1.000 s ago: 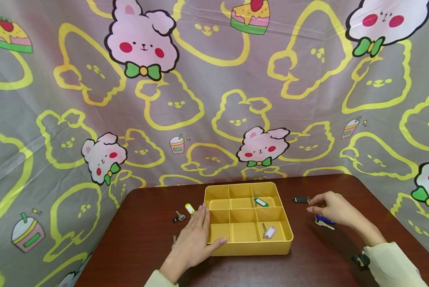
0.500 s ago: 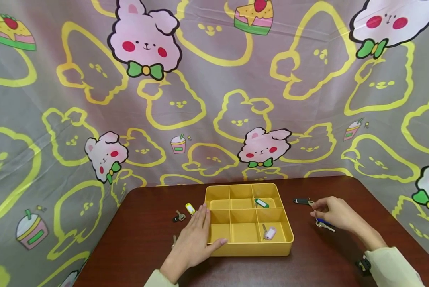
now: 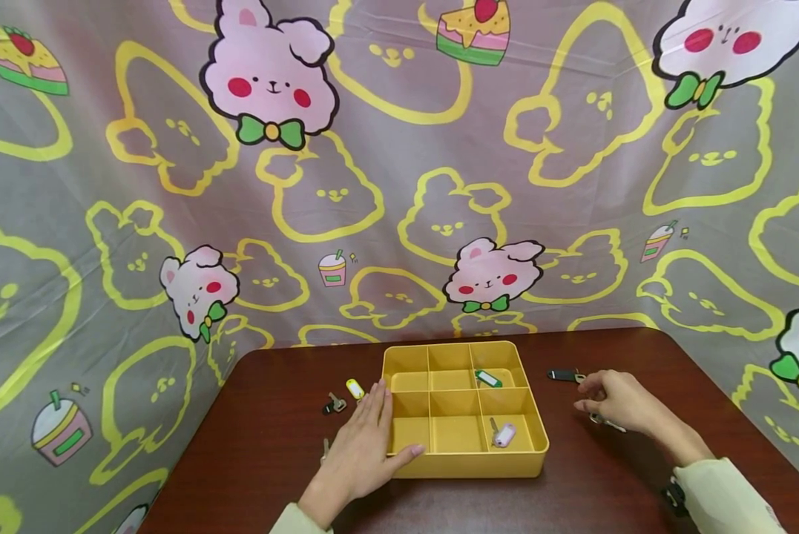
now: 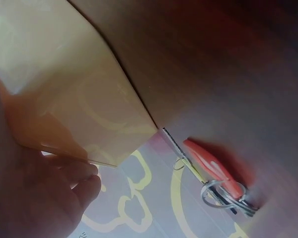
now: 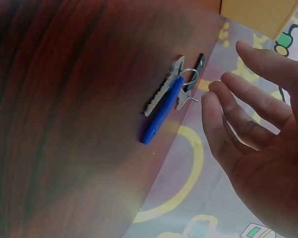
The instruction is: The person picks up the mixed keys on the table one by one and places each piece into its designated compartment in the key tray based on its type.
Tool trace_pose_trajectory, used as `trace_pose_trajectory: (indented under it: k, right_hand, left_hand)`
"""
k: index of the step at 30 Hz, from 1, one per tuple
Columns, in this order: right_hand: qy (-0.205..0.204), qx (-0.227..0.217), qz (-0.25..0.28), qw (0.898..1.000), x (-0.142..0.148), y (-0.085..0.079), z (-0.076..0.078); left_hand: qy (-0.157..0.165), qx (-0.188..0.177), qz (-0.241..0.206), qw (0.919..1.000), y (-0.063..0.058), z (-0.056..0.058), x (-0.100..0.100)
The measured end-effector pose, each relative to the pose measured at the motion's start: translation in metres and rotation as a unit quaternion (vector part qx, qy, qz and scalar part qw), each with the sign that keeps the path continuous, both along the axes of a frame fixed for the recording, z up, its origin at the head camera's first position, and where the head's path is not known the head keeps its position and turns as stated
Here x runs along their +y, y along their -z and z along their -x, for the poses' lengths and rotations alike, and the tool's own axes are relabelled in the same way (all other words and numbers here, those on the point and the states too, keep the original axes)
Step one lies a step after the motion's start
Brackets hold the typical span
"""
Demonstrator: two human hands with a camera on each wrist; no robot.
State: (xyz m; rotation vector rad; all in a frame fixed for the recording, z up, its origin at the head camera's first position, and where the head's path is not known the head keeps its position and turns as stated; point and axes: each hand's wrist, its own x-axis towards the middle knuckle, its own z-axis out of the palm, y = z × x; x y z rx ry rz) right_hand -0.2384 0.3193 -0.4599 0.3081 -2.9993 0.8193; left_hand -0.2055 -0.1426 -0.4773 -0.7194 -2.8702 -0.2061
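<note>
My left hand [image 3: 362, 437] lies along the left wall of a yellow six-compartment box [image 3: 466, 466], fingers extended and thumb over the front rim. My right hand [image 3: 622, 404] hovers over a key with a blue tag [image 5: 161, 111], its fingers loosely bent and nothing between them. That tag is hidden under the hand in the head view, where only its key [image 3: 606, 423] shows. Just beyond lies a key with a black tag [image 3: 562, 375]. Inside the box, a green-tagged key [image 3: 489, 379] sits back right and a pale-pink-tagged key [image 3: 504, 435] front right.
Left of the box lie a yellow tag [image 3: 354, 389] and a key with a dark tag [image 3: 334, 404]. A red-tagged key [image 4: 213, 166] is on the table near my left hand. Patterned curtain [image 3: 399, 185] borders the brown table [image 3: 272, 445] at the back and sides.
My right hand has shifted slightly toward me from beside the black-tagged key, and it now covers the blue tag in the head view. The left hand stays against the box.
</note>
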Motion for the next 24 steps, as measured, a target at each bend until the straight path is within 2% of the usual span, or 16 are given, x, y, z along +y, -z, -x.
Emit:
trace_pose_trajectory:
  k: [7,16,24]
  right_hand:
    - [0.0,-0.009,0.007,1.0,0.002,0.007,-0.001]
    - [-0.011,0.024,-0.029,0.999,0.008,0.012,0.001]
    - [-0.008,0.021,-0.03,0.999,0.011,0.017,0.002]
  left_hand:
    - [0.001,0.005,0.006,1.0,0.0,0.0,0.0]
    - [0.001,0.003,0.009,1.0,-0.001,0.001,0.0]
    - [0.0,0.001,0.006,1.0,0.0,0.001,0.001]
